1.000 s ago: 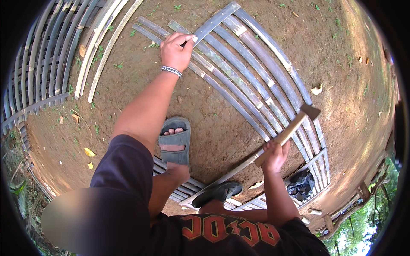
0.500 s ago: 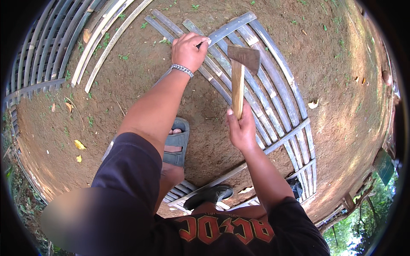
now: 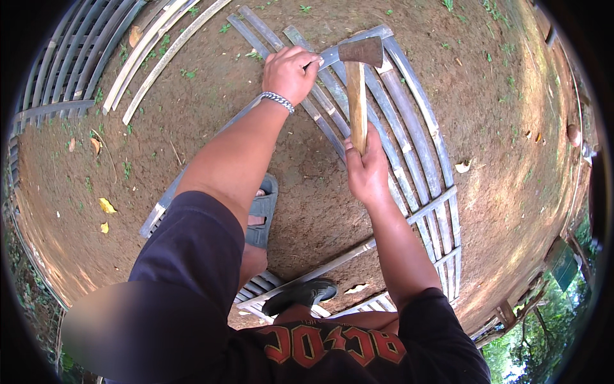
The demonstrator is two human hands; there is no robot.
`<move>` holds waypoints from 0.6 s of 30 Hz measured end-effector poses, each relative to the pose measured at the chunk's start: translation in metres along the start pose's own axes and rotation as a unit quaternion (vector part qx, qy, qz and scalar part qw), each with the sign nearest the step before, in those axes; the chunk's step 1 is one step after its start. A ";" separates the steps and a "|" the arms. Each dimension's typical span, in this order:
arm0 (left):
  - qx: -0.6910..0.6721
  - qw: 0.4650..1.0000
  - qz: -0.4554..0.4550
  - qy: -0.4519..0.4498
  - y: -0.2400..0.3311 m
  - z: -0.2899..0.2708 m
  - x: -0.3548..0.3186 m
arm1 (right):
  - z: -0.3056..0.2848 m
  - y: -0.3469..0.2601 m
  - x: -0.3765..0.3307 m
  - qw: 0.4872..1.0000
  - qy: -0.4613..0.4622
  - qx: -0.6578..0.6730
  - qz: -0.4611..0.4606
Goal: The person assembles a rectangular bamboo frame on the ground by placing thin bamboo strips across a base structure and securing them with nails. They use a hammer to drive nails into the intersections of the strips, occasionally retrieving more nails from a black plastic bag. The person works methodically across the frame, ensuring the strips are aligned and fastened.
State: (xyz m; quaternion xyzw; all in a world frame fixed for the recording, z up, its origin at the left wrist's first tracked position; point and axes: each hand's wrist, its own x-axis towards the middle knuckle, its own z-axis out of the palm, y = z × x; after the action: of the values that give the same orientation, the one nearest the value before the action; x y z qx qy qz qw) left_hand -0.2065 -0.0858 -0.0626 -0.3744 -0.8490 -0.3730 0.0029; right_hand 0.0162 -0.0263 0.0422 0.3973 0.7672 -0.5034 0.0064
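Observation:
My right hand (image 3: 369,171) is wrapped round the wooden handle of a hatchet (image 3: 355,105). Its dark, rusty head is raised in front of the far end of a bamboo slat frame (image 3: 409,137). To the left, my left hand (image 3: 288,75) rests at a bamboo crosspiece (image 3: 377,33) that lies over the long slats. Its thumb and fingers are pinched together. Whatever is between them is too small and hidden to name. The crosspiece seems to continue under this hand toward the lower left.
A sandal (image 3: 261,214) on one foot and a black shoe (image 3: 300,296) on the other are beside the frame. Loose bamboo strips (image 3: 163,57) and another slatted panel (image 3: 64,70) lie at far left. Yellow leaves (image 3: 107,205) dot the brown dirt ground (image 3: 89,173).
The hatchet has moved away from me and slightly left, its head now over the crosspiece. My right hand rose with it. My left hand stays at the crosspiece.

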 end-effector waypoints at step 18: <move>0.006 1.000 0.010 0.017 0.003 -0.001 -0.001 | 0.002 -0.002 -0.006 0.993 0.021 -0.084 -0.080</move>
State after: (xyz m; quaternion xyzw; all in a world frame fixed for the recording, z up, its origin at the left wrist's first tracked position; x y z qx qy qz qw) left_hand -0.2047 -0.0859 -0.0601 -0.3765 -0.8474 -0.3738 0.0231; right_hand 0.0187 -0.0318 0.0450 0.3433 0.8360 -0.4277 -0.0165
